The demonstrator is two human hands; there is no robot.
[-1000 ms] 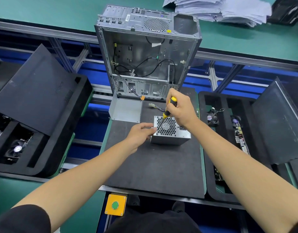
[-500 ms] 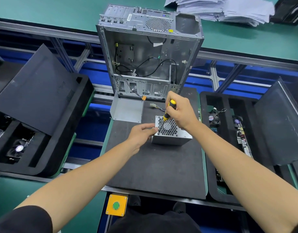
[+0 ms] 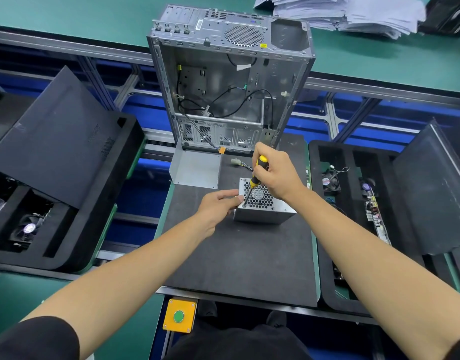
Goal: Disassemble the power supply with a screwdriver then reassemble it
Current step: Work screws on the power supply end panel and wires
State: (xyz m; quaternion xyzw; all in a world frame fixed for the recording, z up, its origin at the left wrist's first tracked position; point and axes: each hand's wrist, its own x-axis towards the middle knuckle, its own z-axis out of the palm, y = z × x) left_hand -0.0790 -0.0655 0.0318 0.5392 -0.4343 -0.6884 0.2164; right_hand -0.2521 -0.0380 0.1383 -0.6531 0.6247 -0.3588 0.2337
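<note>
A grey metal power supply (image 3: 265, 216) with a honeycomb fan grille on top sits on the black mat (image 3: 239, 255). My right hand (image 3: 277, 175) grips a yellow-and-black screwdriver (image 3: 256, 178), its tip down at the grille's near-left corner. My left hand (image 3: 218, 207) touches the power supply's left edge, its fingertips right beside the screwdriver tip. A white connector (image 3: 235, 161) on coloured wires lies behind the power supply.
An open grey computer case (image 3: 231, 81) stands behind the mat. A bent metal panel (image 3: 196, 167) leans at its foot. Black foam trays (image 3: 67, 188) with fans and boards flank both sides. A stack of papers (image 3: 348, 11) lies far right. A yellow box with a green button (image 3: 179, 317) sits below.
The hands keep their place on the power supply; the screwdriver stays at the near-left corner of the grille. The view has shifted slightly.
</note>
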